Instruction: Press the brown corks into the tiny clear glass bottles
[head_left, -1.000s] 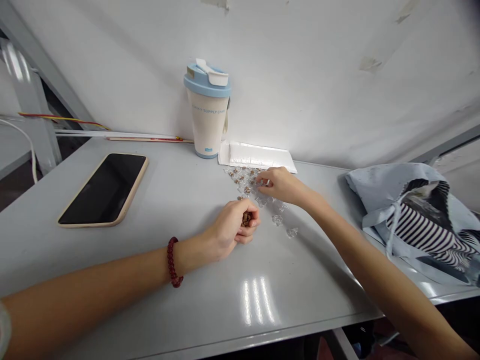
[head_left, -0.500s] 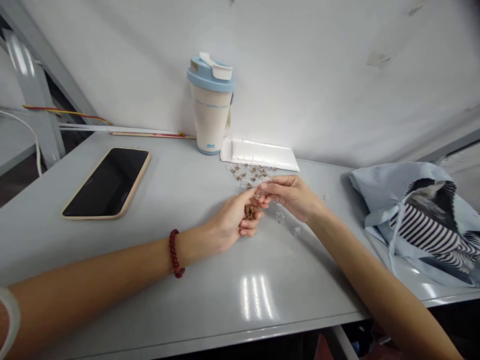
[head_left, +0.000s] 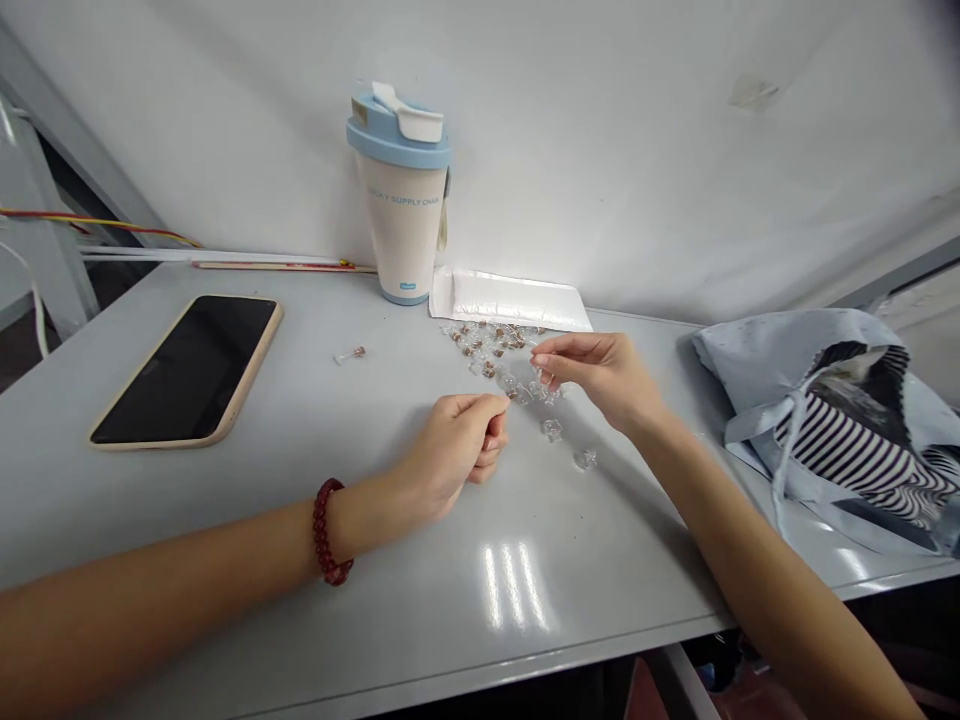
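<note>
My left hand point(head_left: 459, 447), with a red bead bracelet point(head_left: 327, 532) on its wrist, rests on the grey table point(head_left: 225, 520) curled into a loose fist; its contents are hidden now. My right hand point(head_left: 600, 372) hovers just right of it, thumb and fingers pinched on a small clear wrapper. A scatter of small wrapped brown pieces point(head_left: 491, 342) lies just beyond both hands. Two empty clear wrappers point(head_left: 568, 445) lie near my right wrist. One lone wrapped piece point(head_left: 350, 354) lies further left.
A white and blue lidded tumbler point(head_left: 403, 200) stands at the back against the wall, a white padded envelope point(head_left: 510, 300) beside it. A phone point(head_left: 187, 368) lies face up at left. A blue bag with striped fabric point(head_left: 840, 420) sits at right by the table edge.
My right hand came back from the pile to my left hand, then drew apart with a clear wrapper. My left fist closed over the brown pieces. A lone piece now lies further left.
</note>
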